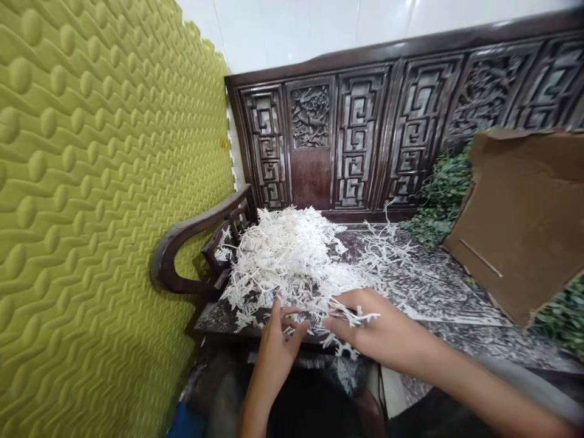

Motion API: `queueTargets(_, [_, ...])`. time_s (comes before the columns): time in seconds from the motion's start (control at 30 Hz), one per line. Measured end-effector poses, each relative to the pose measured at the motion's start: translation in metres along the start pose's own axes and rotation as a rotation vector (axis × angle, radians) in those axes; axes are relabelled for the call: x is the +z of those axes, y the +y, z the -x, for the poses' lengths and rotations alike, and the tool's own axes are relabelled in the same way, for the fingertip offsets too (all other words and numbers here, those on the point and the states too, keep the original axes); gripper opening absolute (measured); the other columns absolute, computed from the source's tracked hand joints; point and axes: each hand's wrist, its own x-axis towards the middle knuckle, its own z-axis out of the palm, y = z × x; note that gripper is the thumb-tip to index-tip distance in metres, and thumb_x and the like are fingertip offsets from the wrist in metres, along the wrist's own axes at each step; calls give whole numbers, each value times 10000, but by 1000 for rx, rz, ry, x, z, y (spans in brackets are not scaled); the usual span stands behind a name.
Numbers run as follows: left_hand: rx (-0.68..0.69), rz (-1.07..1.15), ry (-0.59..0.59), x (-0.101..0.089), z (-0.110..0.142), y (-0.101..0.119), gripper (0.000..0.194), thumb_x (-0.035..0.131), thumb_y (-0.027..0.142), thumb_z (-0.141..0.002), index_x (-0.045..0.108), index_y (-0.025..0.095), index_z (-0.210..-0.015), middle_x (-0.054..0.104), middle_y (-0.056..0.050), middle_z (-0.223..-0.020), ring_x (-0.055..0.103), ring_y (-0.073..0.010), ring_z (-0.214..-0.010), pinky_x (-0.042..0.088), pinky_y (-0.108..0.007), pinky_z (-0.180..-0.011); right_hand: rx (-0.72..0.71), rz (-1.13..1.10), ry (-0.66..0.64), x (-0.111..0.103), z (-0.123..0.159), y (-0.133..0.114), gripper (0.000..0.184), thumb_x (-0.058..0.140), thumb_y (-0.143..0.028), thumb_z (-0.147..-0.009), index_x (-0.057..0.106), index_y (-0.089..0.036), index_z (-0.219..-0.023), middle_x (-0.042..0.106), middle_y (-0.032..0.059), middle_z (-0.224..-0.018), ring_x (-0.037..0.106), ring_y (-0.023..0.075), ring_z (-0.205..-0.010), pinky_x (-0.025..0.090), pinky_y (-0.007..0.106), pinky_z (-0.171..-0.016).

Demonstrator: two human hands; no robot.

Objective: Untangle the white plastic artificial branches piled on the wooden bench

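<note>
A heap of white artificial foliage [292, 249] with spiky leaf tips lies on the dark carved bench. At the front of the heap, my right hand [365, 322] is closed around a few thin white stems [349, 313], whose ends stick out past the knuckles. My left hand [280, 340] is just to the left of it, at the heap's near edge, with fingers apart and no clear hold on anything. White sprigs hang over the bench edge below my right hand. A smaller bunch of bare white stems [385, 243] lies right of the heap.
The bench seat [460, 304] is littered with white bits. At right, a brown cardboard piece [524, 225] leans over green artificial foliage [444, 188]. A curved wooden armrest [171, 255] and a yellow-green textured foam mat [104, 182] stand at left. Behind rises the carved backrest [311, 176].
</note>
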Motion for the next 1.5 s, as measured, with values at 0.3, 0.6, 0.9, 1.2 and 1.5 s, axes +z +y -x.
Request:
queueTargets(0.3, [229, -258, -299, -4, -33, 64, 340, 555, 399, -855, 580, 216, -1140, 655, -68, -1030, 613, -196, -897, 483, -292, -756, -77, 56, 240, -5, -21, 2, 211, 593, -319, -788, 558, -186, -628, 570, 18, -606, 485, 158, -595, 268, 248, -552])
queueTargets(0.6, [448, -271, -343, 2, -30, 105, 326, 491, 444, -874, 599, 154, -770, 640, -28, -702, 590, -156, -671, 460, -248, -649, -134, -153, 228, -13, -45, -3, 199, 608, -226, -800, 563, -160, -617, 506, -41, -542, 468, 101, -531, 339, 219, -515])
queueTargets(0.9, [581, -474, -117, -16, -38, 120, 308, 437, 382, -855, 558, 172, -664, 499, 32, -513, 485, -130, -524, 372, -226, -571, -178, -328, 155, -8, -40, -9, 212, 574, -325, -906, 607, -125, -843, 605, -9, -762, 577, 109, -628, 493, 259, -587])
queueTargets(1.2, [480, -828, 130, -22, -59, 143, 280, 460, 330, -885, 611, 180, -703, 609, -15, -657, 601, -175, -696, 389, -245, -614, -205, -454, 155, 0, -15, -25, 208, 665, -293, -738, 585, -153, -606, 547, -30, -573, 490, 120, -553, 373, 250, -544])
queueTargets(1.5, [290, -1133, -3, -67, -83, 150, 312, 556, 313, -904, 555, 148, -1169, 588, -88, -1152, 605, -206, -976, 525, -401, -820, -200, -542, 90, -9, 11, -13, 219, 673, -382, -690, 658, -164, -673, 639, 19, -660, 489, 132, -564, 350, 230, -502])
